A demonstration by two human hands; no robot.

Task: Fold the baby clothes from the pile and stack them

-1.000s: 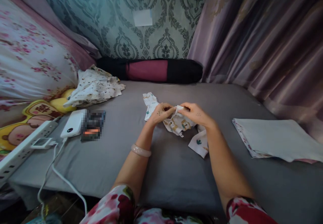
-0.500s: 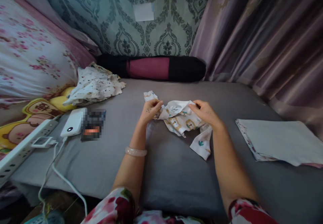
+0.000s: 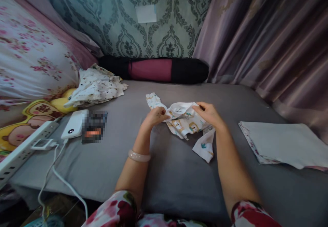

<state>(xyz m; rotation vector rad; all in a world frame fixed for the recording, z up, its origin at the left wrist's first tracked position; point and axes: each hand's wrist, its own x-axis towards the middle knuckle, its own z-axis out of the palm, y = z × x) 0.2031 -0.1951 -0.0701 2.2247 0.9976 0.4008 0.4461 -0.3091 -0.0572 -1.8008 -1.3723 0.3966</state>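
Note:
A small white baby shirt [image 3: 191, 123] with tan animal and green leaf prints lies bunched on the grey sheet [image 3: 176, 179] in front of me. My left hand [image 3: 156, 115] pinches its edge by the neckline, on the left. On the other side, my right hand [image 3: 208, 112] grips the shirt near the right end of the white collar band. One sleeve stretches away at the upper left, and the other hangs toward me below my right hand. Both sets of fingertips are partly hidden.
Left are a crumpled spotted cloth [image 3: 98, 86], a white power bank [image 3: 74, 124], a blurred-out dark object [image 3: 94, 127], a power strip [image 3: 27, 146] with cables, and a yellow cushion [image 3: 33, 124]. A folded cloth [image 3: 284, 143] lies right; a black-and-maroon roll [image 3: 151, 70] lies along the wall.
My left hand has moved slightly down and right along the shirt's neckline, so more of the far sleeve shows. My right hand stays almost where it was.

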